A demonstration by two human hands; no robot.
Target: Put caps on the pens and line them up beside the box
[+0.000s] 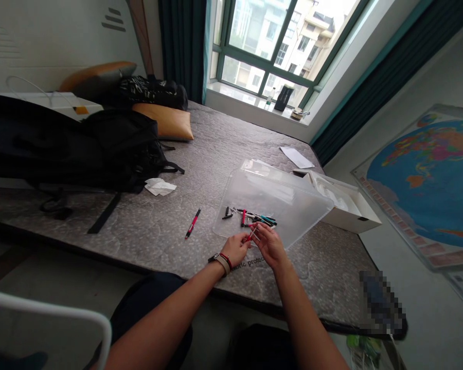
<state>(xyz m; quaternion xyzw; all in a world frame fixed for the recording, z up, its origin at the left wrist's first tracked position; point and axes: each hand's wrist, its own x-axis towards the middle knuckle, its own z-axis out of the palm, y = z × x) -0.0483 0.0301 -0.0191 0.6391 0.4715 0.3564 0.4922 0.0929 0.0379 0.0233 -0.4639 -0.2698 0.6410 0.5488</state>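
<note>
Above the near edge of a clear plastic box or lid (293, 203), my two hands are close together. My left hand (235, 248) is closed on a small red pen part (248, 238). My right hand (270, 246) pinches a thin whitish stick, like a pen refill, that meets the red part; its exact kind is too small to make out. Just beyond the fingers lies a pile of pens and pen parts (260, 218), black, teal and white, with a red barrel (243, 218) upright in view. Small black pieces (227, 213) lie left of it.
A red and black pen (193, 223) lies on the grey mattress (139, 246), left of the plastic. Farther left are a crumpled tissue (160, 186) and black bags (111, 149). A white open box (351, 208) stands at right; a white paper (297, 157) lies behind.
</note>
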